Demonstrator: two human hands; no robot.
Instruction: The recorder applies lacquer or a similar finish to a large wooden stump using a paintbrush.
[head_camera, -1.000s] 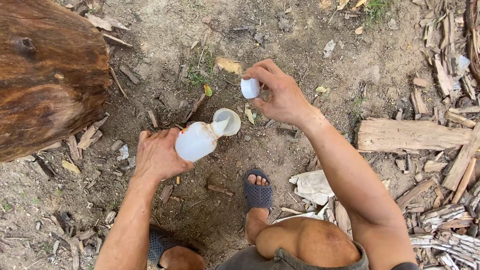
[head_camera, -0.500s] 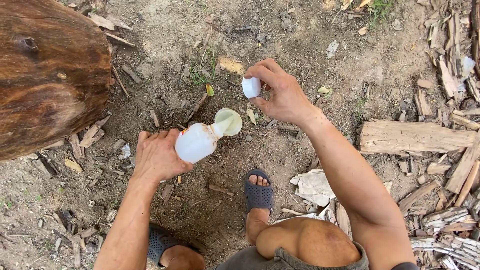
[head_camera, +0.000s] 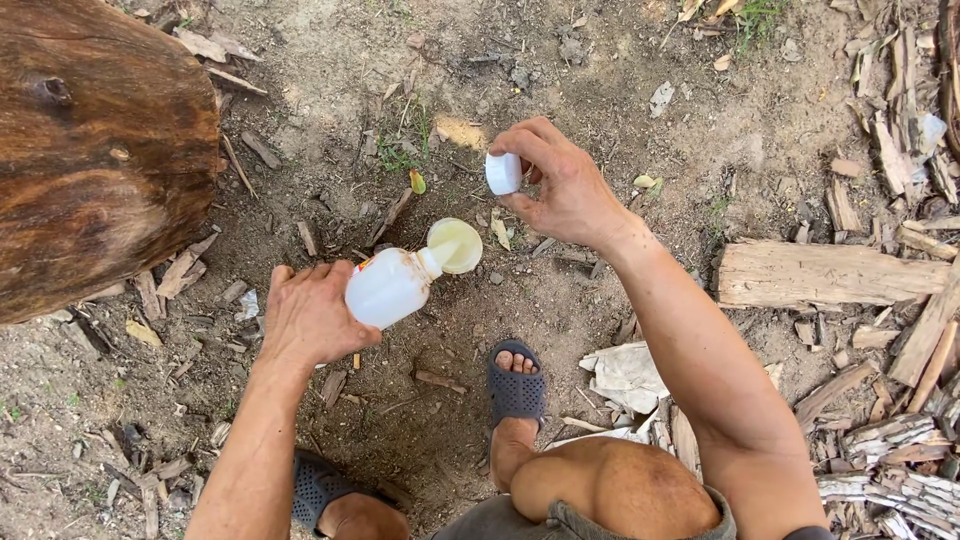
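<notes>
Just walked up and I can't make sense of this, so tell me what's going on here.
A person stands on bare dirt strewn with wood scraps, beside a big log. Their left hand holds a white plastic bottle tipped on its side, with its neck at a small pale round cup that holds yellowish liquid. Their right hand holds the white cap above, clear of the bottle. Dark sandals are on their feet.

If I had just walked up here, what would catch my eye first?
At centre, the left hand tips a white plastic bottle toward a small pale yellow dish on the bare dirt. Just above, the right hand pinches the white cap. A big brown log fills the upper left corner.
</notes>
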